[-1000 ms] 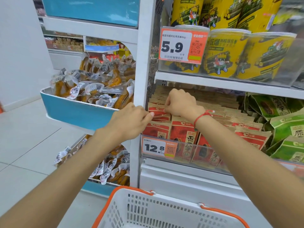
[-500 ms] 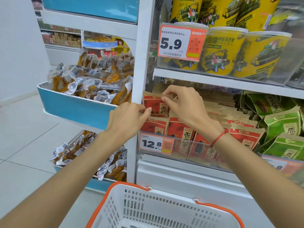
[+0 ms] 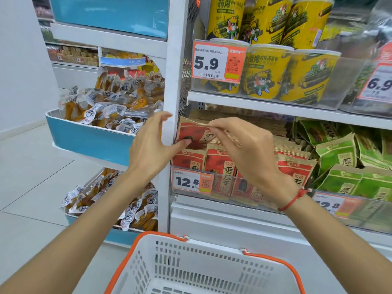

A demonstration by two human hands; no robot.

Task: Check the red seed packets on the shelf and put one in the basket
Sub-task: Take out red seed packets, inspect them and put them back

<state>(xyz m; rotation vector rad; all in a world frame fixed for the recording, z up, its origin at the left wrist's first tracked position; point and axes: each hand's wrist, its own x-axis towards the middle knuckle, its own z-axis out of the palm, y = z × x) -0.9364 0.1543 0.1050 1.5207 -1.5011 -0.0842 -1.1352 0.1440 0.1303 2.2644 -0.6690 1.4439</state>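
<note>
Two hands reach the shelf: the left hand (image 3: 152, 143) and the right hand (image 3: 246, 149). One white basket (image 3: 212, 264) sits near. Four price tags (image 3: 217, 60) show, two orange-edged on each shelf level. Five yellow tubs (image 3: 265, 71) are countable on the upper shelf (more may hide behind). The red seed packets (image 3: 220, 164) are too stacked to count.

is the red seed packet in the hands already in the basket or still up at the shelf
Still at the shelf. Both hands hold the red seed packet above the front row, and the visible part of the white basket shows no packet.
</note>
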